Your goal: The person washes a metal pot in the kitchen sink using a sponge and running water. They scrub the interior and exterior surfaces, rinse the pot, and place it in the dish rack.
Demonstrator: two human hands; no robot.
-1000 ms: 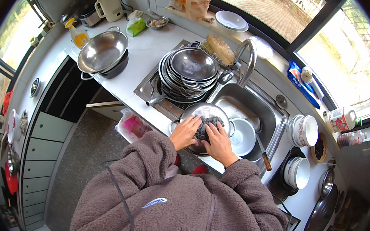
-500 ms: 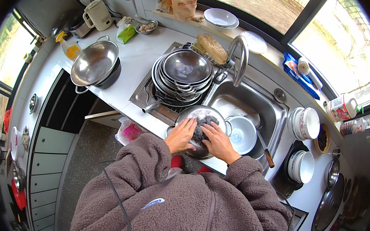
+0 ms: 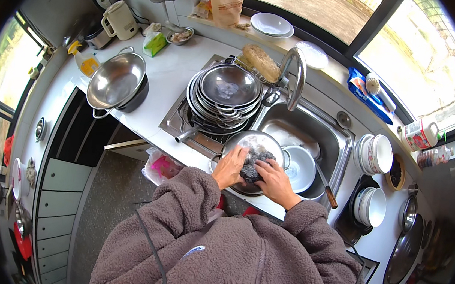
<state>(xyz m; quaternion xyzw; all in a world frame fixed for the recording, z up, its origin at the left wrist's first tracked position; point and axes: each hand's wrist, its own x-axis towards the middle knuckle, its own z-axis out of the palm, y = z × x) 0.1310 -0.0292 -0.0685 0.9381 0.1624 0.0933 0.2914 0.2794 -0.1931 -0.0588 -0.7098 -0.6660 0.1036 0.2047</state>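
Steel-wool scourer (image 3: 259,159), dark grey and bunched, lies a little below the centre of the head view, on a round two-handled steel pan (image 3: 258,139) whose shiny surface has whitish suds on it. Both forearms come up from the lower part of the frame in brown fleece sleeves (image 3: 188,192) and angle inward, so that the hands stand close together, with the scourer between them.

The left hand (image 3: 229,167) is over the left side of the pan, its back up, fingers pointing up the frame and the thumb side turned toward the scourer; whether it grips anything I cannot tell. The right hand (image 3: 276,183) reaches in from the lower right, wrist bent slightly, its bent fingers closed over the right side of the scourer. A dark band (image 3: 291,203) shows at the right cuff.

Just right of the pan, a white basin (image 3: 300,173) sits in the steel sink (image 3: 345,153), with a wooden-handled utensil (image 3: 331,197) slanting over the sink's lower right edge. A stack of steel bowls (image 3: 229,87) rises above the pan, left of the curved faucet (image 3: 300,75). A large two-handled steel pot (image 3: 114,79) stands at upper left, and patterned white bowls (image 3: 378,152) lean together at right.
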